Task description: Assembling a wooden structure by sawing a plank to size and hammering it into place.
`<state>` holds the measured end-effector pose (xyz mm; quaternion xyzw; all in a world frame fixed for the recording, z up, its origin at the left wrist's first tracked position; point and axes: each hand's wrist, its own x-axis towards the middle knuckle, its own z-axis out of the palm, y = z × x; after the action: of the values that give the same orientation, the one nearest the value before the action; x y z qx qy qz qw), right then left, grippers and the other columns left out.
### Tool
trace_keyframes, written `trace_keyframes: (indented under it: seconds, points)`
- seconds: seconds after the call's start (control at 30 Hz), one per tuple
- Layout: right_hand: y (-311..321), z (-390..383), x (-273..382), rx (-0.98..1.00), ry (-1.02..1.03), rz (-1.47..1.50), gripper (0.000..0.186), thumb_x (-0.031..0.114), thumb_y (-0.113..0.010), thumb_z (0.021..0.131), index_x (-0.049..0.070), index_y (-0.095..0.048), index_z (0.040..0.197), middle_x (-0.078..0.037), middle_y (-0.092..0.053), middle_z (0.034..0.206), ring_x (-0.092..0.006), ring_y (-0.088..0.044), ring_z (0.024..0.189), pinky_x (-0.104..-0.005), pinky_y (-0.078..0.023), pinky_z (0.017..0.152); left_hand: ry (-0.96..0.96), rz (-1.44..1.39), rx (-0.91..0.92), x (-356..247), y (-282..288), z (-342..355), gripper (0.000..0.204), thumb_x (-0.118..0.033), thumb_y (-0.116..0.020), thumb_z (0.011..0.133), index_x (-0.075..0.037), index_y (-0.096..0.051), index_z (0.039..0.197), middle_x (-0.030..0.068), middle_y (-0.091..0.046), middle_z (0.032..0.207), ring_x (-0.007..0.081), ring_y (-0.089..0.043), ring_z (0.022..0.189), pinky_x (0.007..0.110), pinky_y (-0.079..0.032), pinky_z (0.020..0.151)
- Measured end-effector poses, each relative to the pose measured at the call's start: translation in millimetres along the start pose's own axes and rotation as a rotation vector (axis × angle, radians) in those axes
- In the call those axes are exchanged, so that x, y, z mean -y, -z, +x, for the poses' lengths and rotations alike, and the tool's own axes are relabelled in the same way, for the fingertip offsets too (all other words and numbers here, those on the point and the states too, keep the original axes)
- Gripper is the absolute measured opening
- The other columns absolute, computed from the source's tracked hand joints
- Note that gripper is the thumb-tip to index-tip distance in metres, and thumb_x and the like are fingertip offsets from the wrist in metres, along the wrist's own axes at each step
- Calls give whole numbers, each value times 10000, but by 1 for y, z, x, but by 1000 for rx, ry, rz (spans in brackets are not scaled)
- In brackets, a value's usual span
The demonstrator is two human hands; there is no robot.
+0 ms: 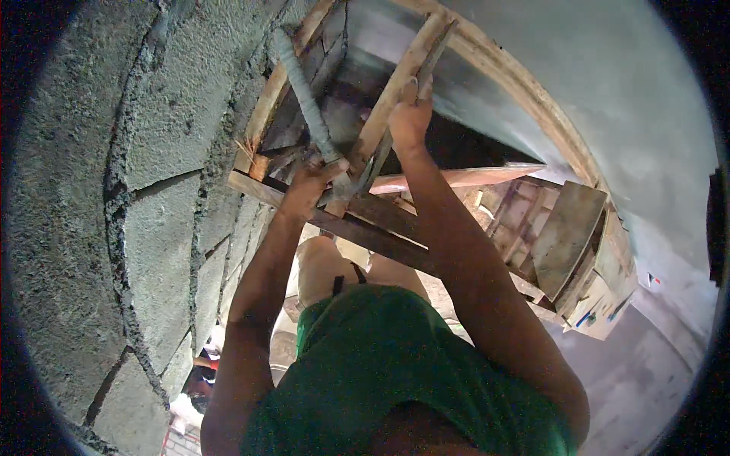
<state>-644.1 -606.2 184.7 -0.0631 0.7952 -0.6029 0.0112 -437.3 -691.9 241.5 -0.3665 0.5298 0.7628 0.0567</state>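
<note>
Grey rod [308,95] is upper left of centre, lower end at the left hand [306,188]; long axis runs up and slightly left from those fingers. Left is nearer, fingers curled; can't tell if they grip rod or wood. Right hand [411,121], upper centre, is closed round the slanted bar [404,72], apart from rod. Rod's lower end unclear at the thumb; space behind bar too dark to read.
</note>
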Motion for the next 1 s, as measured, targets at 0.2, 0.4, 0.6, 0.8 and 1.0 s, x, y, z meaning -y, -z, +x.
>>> trace_keyframes:
  seconds: [0.2, 0.4, 0.6, 0.8, 1.0]
  points:
    - [0, -5, 11, 14, 55, -183, 620, 361, -434, 977, -97, -350, 1387, -336, -387, 1397, -464, -366, 1315, -446, -283, 1114, 75, -228, 320, -17, 34, 18, 421, -371, -688, 866, -73, -615, 1154, 60, -669, 966, 165, -631, 932, 346, -485, 849]
    - [5, -6, 17, 34, 65, 11, 584, 314, -455, 972, -87, -358, 1386, -339, -391, 1394, -468, -383, 1302, -449, -294, 1106, -22, -409, 176, -51, 35, 67, 421, -404, -638, 899, -99, -551, 1175, 74, -659, 873, 185, -633, 785, 350, -523, 754]
    - [14, -3, 15, 46, 50, -1, 529, 276, -450, 981, -69, -375, 1375, -263, -473, 1327, -375, -460, 1220, -404, -345, 1046, -45, -419, -29, -60, 11, 62, 284, -274, -717, 863, -111, -534, 1007, 61, -614, 740, 164, -590, 568, 295, -508, 513]
    - [10, 4, 7, 57, 10, 45, 646, 356, -458, 972, -120, -324, 1388, -352, -376, 1397, -475, -374, 1307, -449, -292, 1113, -119, -241, -55, -29, -2, 37, 252, -282, -697, 882, -129, -531, 995, 8, -574, 700, 119, -559, 534, 254, -462, 486]
    - [10, 4, 6, 42, -3, 20, 647, 353, -460, 970, -130, -327, 1379, -364, -378, 1388, -473, -364, 1317, -443, -288, 1117, -58, -335, -65, -17, -20, 35, 193, -269, -656, 912, -142, -518, 960, 0, -562, 690, 141, -564, 532, 286, -481, 477]
